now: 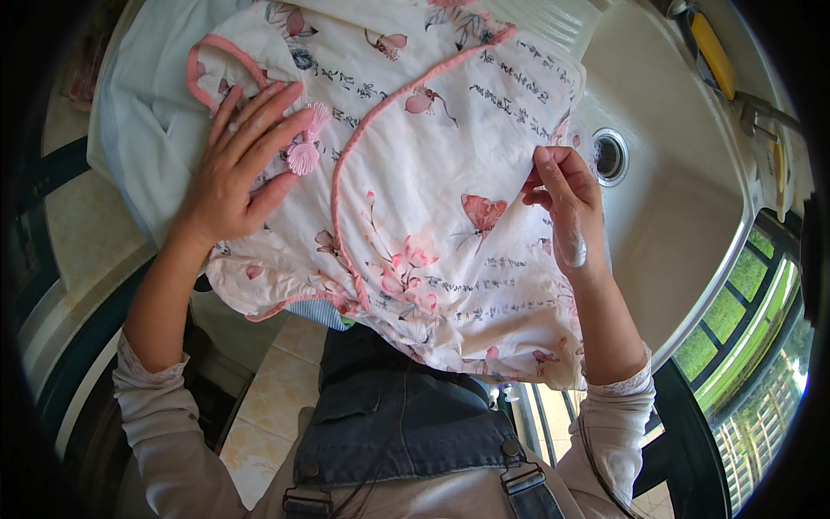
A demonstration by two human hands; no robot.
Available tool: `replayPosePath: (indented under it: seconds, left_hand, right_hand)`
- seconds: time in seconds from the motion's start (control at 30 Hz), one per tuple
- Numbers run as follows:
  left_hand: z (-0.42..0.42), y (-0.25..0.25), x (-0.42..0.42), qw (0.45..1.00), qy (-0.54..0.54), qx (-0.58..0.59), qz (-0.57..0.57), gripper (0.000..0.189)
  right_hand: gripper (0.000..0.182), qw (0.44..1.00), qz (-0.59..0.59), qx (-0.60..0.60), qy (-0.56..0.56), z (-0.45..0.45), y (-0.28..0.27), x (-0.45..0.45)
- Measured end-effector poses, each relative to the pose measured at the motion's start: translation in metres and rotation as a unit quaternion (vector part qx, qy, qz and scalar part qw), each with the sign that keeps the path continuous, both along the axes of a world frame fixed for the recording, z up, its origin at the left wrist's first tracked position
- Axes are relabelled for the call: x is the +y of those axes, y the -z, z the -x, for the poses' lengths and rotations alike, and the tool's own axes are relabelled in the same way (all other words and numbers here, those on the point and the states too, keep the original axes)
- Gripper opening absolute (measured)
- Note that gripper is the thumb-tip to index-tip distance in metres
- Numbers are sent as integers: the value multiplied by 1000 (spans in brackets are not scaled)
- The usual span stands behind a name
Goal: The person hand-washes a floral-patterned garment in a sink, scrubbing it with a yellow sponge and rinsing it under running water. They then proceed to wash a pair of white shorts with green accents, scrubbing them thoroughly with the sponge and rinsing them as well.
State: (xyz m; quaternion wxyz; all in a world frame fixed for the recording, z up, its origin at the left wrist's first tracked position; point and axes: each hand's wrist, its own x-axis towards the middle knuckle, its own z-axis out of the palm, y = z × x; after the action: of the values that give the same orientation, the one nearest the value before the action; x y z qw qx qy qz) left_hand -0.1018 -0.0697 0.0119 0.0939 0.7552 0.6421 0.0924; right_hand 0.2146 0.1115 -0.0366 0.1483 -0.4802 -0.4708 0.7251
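Observation:
A white printed garment [415, 162] with pink piping, flowers, a butterfly and brush-style characters lies spread over the washboard side of a laundry sink. My left hand [249, 162] rests on it with fingers apart, between the pink-edged collar [217, 65] and a pink knotted frog button [305, 152]. My right hand [564, 194] pinches the garment's fabric near its right side, between thumb and fingers. White suds cling to my right wrist, and traces show on the left fingers. The garment's lower edge hangs over the sink's front.
The sink basin [674, 214] lies at the right, with a metal drain [609, 157] just beyond my right hand. Pale fabric [149, 123] covers the left side. A yellow item [713, 55] and a metal fitting [768, 117] are by the right rim. A window [746, 279] is at the lower right.

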Motion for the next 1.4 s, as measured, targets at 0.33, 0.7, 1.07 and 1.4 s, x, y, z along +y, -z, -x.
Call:
replayPosePath:
  seconds: [0.33,0.7,1.07,1.4]
  left_hand:
    - [2,3,-3,999,-9,-44,-28,62]
    - [7,-1,-14,987,-52,-135,-73,50]
    - [-13,-68,-122,971,-229,-58,39,73]
    - [-16,-50,-154,969,-229,-90,-15,65]
  right_hand:
    - [16,994,-73,25,72,-9,-2,12]
    - [48,714,-590,-172,-335,40,-22,-39]
    - [50,744,-572,-215,-270,49,-36,-79]
    - [78,780,-430,-166,-423,-16,-74,-112]
